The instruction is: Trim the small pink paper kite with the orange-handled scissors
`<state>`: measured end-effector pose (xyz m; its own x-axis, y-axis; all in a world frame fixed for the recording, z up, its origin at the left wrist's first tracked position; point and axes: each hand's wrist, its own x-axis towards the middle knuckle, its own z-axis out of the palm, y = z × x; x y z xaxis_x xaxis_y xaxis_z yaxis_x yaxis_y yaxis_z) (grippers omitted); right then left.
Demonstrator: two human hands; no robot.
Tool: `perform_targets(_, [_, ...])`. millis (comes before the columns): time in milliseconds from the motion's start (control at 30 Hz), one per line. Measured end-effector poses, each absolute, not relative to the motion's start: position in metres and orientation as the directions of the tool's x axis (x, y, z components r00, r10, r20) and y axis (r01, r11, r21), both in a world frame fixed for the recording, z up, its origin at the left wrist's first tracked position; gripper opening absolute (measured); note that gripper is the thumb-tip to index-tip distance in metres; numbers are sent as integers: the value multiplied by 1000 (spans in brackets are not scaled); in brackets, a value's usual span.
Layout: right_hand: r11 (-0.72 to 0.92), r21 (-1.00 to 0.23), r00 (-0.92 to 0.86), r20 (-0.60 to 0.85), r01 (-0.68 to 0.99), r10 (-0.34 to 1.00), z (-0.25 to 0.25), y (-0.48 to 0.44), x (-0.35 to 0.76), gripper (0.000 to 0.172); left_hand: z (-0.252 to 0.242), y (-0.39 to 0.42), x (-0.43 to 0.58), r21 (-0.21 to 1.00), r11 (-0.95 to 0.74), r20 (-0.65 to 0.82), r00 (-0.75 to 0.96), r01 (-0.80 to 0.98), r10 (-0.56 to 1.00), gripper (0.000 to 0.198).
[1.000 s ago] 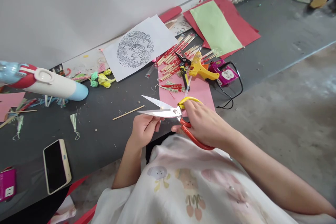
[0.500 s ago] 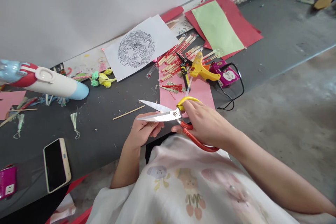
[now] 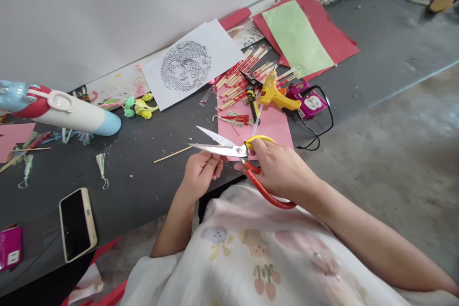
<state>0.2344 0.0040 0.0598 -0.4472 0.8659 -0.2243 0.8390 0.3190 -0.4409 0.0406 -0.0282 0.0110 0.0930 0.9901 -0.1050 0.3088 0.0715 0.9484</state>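
Grey tabletop (image 3: 136,201): stretched diagonally across the scene, with craft materials strewn along its far side.
Bottle (image 3: 82,114): laid or leaning at the left, its pale blue end turned toward the middle.
Printed sheet (image 3: 190,67): placed near the wall, marked with a round dragon design.
Pink sheet (image 3: 274,129): spread just beyond the cutting tool, partly covered by a yellow glue gun (image 3: 276,95).
Scissors (image 3: 239,151): held above the tabletop's near edge, the long axis set aslant from lower right to upper left. The blades are pointed left and slightly away from the body, parted in a narrow V; the handles — yellow above, red below — are directed back to the right.
Right hand (image 3: 281,167): wrapped around both handles, spread only as far as they stand apart, with the forearm brought in from the lower right.
Left hand (image 3: 200,172): raised beneath the lower blade, wrist below and fingers curled inward. The fingertips are partly hidden — whether anything is pinched there cannot be told.
Thin wooden stick (image 3: 172,154): laid just beyond the left hand, its right end overlapped in view by the lower blade's tip.
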Motion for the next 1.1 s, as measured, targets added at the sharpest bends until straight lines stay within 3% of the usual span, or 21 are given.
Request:
perform_targets(133, [254,-436,-384,-241,864,892,59,5,231,50,7,-28,53,661,-96,255,-103,744,961,24])
perform_targets(200, [246,-456,-387,-247,856,889,57,4,230,52,3,-27,57,533,-180,404,-62,826,913,20])
perform_targets(267, [273,-467,-412,-227,841,883,55,3,232,56,1,-27,56,481,-247,459,-2,841,888,21])
perform_targets(433, [365,-485,-481,-134,794,867,49,1,238,62,4,-25,49,508,-273,400,56,817,915,26])
perform_targets(600, [394,-524,-513,-98,755,853,49,1,240,57,9,-27,48,544,-252,354,53,800,934,30])
perform_targets(933, [361,-499,-486,-145,788,862,56,2,239,45,10,-29,47,598,-269,345,60,755,937,35])
perform_targets(1100, [328,-452,-442,-174,830,880,58,0,237,45,10,-29,47,643,-271,326,64,717,943,27])
